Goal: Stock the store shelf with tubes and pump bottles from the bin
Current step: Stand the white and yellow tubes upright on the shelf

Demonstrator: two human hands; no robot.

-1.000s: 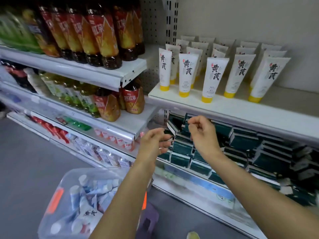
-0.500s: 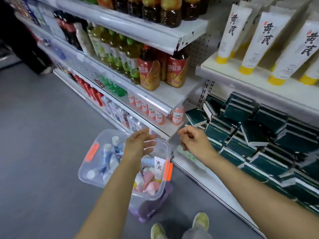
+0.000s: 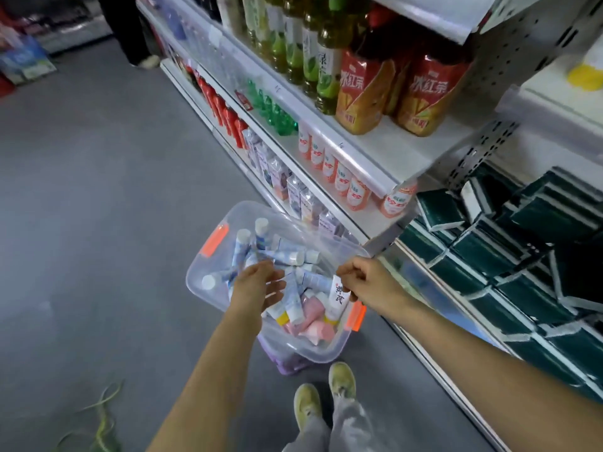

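Clear plastic bin (image 3: 195, 282) of tubes (image 3: 284, 256) below: left hand (image 3: 257, 288) open-fingered at nine o'clock, right hand (image 3: 368, 282) at three, fingers curled, seemingly empty, probably poised to pick stock.

Clear bin (image 3: 199, 282); orange latches (image 3: 214, 240)

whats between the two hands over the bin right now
In the head view, loose tubes in the clear plastic bin fill the gap between left hand and right hand, the white black-lettered tube nearest the right.
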